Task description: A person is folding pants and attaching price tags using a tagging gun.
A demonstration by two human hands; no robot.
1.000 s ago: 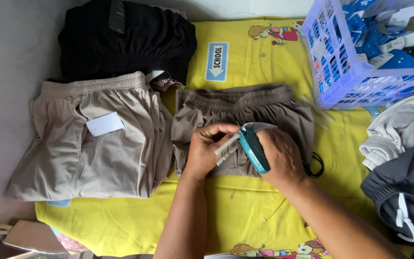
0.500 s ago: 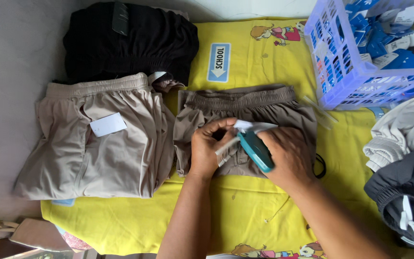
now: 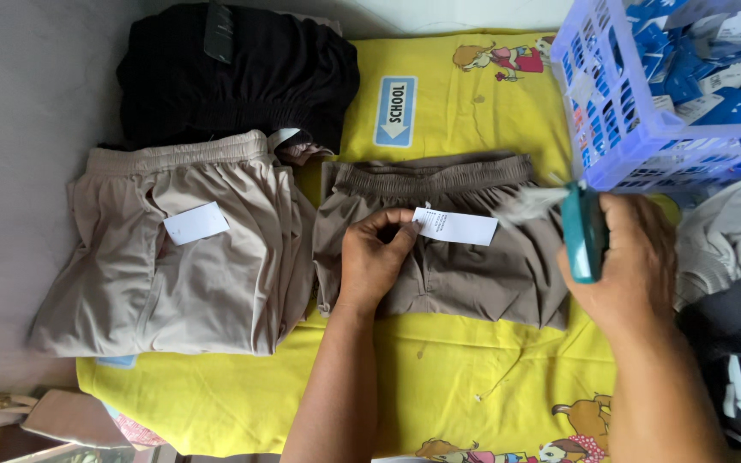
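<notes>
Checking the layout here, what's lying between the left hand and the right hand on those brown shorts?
In the head view, a white tag lies on the brown shorts between the left hand, which pinches its end, and the right hand holding a teal tool.

Taupe shorts (image 3: 465, 266) with white tag (image 3: 456, 227), teal tagging tool (image 3: 583, 231), yellow cartoon-print cloth (image 3: 473, 111), lavender basket (image 3: 628, 129).

The left hand (image 3: 373, 261) is lying palm down with fingertips pinching together. The right hand (image 3: 623, 257) is curling closed, both forearms reaching forward.
</notes>
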